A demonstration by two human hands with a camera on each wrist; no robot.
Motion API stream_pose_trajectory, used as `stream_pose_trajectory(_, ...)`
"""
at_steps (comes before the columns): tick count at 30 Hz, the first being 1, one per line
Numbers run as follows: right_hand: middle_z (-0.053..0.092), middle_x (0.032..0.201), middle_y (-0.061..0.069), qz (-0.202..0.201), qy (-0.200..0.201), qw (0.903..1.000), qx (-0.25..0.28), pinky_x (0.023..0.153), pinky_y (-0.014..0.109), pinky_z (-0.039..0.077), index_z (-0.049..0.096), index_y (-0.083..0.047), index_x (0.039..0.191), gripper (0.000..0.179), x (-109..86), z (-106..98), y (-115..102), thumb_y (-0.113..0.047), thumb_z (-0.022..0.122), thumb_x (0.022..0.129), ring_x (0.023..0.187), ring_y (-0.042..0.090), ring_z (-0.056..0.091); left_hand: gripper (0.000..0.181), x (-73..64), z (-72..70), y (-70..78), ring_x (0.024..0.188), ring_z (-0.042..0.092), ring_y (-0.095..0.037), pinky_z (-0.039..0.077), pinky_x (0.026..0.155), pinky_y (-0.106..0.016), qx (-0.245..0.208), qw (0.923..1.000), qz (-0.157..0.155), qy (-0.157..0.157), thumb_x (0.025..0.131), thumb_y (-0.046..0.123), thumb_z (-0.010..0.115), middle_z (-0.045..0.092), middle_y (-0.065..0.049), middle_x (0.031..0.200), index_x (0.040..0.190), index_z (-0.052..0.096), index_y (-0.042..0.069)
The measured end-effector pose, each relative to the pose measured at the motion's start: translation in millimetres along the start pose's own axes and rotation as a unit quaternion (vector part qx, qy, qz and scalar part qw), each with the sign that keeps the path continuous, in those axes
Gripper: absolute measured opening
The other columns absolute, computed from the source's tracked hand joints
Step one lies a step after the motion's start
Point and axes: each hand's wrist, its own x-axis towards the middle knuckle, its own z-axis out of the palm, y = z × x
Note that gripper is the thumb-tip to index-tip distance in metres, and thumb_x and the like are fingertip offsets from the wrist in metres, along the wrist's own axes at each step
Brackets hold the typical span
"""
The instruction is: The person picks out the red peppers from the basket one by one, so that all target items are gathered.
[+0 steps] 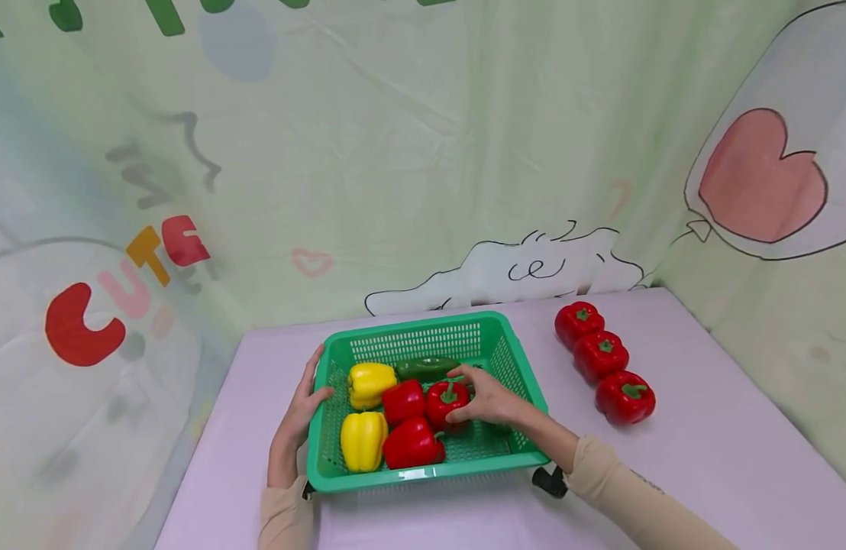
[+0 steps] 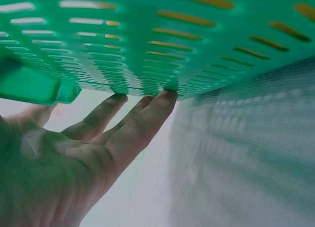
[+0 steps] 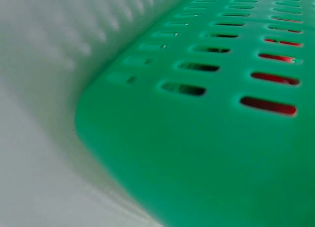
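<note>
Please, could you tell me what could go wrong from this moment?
The right hand grips a red pepper close beside two other red peppers, so moving it might nudge them. The left hand touches only the left side of the basket, which could perhaps slide if the right forearm, crossing its rim, bumps it.

Bold green on the basket [image 1: 478,464], its walls striped with rows of slots! Inside, glossy yellow peppers [image 1: 363,441] beside shiny red peppers [image 1: 414,444], and there's a dark green vegetable [image 1: 428,369]. Pale lilac for the tabletop [image 1: 711,458], beige on the sleeves [image 1: 285,516]. The pale green curtain [image 1: 395,153] shows red, pink and orange lettering [image 1: 185,241], plus a pinkish-red heart [image 1: 763,176] outlined in black!
</note>
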Motion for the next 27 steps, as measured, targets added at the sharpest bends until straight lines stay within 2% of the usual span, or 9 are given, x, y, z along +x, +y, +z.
stream_pose_trajectory(6,0.059,0.12,0.016,-0.014,0.005,0.9995,-0.03,0.076,0.041,0.056,0.054,0.001,0.13,0.068,2.2,-3,2,-0.012,0.086,0.072,0.109,0.032,0.054,0.079,1.3,1.9,-0.1,0.109,0.056,-0.02,0.056,0.079,-0.033,0.006,0.9999,-0.006,0.013,0.095,0.001,0.047,0.023,-0.027,0.157,0.16,0.007,0.02)
stream_pose_trajectory(11,0.06,0.119,0.015,-0.034,0.013,0.9978,-0.056,0.075,0.039,0.057,0.054,0.0,0.131,0.068,0.7,-4,1,-0.014,0.086,0.072,0.105,0.029,0.056,0.079,-0.2,2.3,0.9,0.105,0.059,-0.021,0.057,0.076,-0.032,0.013,0.9997,-0.014,0.016,0.095,0.0,0.047,0.025,-0.028,0.156,0.16,0.006,0.021)
stream_pose_trajectory(18,0.062,0.116,0.011,-0.048,0.025,0.9948,-0.086,0.074,0.037,0.057,0.054,-0.003,0.133,0.069,-6.1,3,-2,-0.017,0.086,0.073,0.102,0.026,0.057,0.079,-7.9,1.4,-2.8,0.116,0.051,-0.032,0.055,0.08,-0.033,0.012,0.9996,-0.023,0.01,0.096,0.001,0.047,0.024,-0.025,0.157,0.16,0.005,0.022)
stream_pose_trajectory(22,0.062,0.116,0.009,-0.057,0.032,0.9924,-0.104,0.074,0.038,0.058,0.053,-0.004,0.134,0.071,-7.0,-6,-8,-0.02,0.086,0.073,0.104,0.026,0.057,0.079,-5.8,2.3,-1.1,0.113,0.053,-0.026,0.055,0.08,-0.033,0.015,0.9997,-0.019,0.007,0.096,0.001,0.046,0.022,-0.026,0.158,0.16,0.005,0.021)
stream_pose_trajectory(27,0.062,0.119,0.012,-0.08,0.037,0.9911,-0.1,0.074,0.039,0.058,0.051,-0.006,0.137,0.073,-4.9,-22,-15,-0.02,0.085,0.075,0.106,0.028,0.058,0.08,-1.6,2.2,1.1,0.112,0.053,-0.028,0.055,0.08,-0.033,0.022,0.9995,-0.017,0.015,0.095,0.002,0.047,0.022,-0.024,0.158,0.16,0.006,0.023)
